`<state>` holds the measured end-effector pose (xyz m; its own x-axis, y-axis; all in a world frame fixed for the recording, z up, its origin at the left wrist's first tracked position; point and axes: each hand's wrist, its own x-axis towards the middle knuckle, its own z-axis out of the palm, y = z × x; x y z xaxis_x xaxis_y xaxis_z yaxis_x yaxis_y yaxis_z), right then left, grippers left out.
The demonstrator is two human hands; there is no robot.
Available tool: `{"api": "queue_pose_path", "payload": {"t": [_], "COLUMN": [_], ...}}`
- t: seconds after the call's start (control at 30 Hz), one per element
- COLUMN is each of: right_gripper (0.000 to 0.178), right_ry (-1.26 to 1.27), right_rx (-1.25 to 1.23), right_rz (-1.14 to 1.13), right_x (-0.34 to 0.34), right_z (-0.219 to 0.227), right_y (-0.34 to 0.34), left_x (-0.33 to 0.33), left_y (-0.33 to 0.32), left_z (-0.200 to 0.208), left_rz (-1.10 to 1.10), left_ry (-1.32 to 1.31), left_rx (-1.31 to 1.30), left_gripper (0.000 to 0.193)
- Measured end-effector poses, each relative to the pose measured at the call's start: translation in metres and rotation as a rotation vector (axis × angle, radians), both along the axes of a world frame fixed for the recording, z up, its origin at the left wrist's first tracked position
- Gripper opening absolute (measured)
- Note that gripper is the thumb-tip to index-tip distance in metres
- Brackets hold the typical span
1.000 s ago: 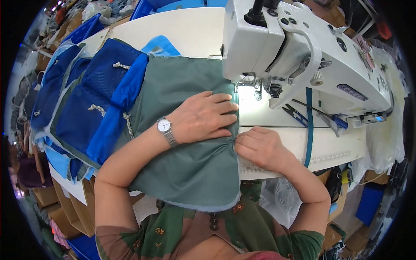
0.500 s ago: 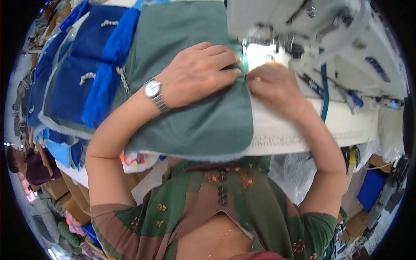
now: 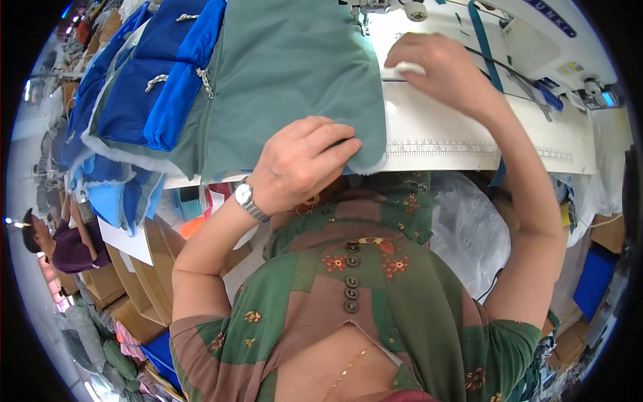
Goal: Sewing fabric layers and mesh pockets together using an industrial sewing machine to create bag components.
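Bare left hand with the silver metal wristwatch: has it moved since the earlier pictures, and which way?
Yes. Judged against the silver metal presser foot, the bare left hand has moved farther away, toward the person's green-and-brown top.

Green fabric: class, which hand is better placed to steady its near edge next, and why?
Left, probably: the left hand rests on the green fabric by its near edge, while the right hand is over the white table, to the fabric's right.
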<state>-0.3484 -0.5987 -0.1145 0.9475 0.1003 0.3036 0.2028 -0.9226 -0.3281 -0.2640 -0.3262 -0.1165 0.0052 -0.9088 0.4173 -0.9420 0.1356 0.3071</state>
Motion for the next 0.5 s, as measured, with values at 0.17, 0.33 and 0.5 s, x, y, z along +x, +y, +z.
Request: {"api": "queue_pose_path", "payload": {"t": [0.17,0.33,0.5], "right_gripper": [0.026,0.021,0.022], "right_ry": [-0.161,-0.305,-0.319], "right_rx": [0.325,0.103,-0.096], "right_rz": [0.092,0.068,0.036], "right_x": [-0.045,-0.045,-0.054], "right_z": [-0.015,-0.037,-0.035], "right_y": [0.049,0.068,0.077], "left_x": [-0.001,-0.001,-0.005], "left_y": [-0.003,-0.006,-0.002], "left_z": [-0.004,-0.008,-0.014], "left_rz": [0.12,0.108,0.008], "left_ry": [0.108,0.004,-0.166], "left_rx": [-0.095,-0.144,-0.075], "left_gripper": [0.03,0.026,0.022]}}
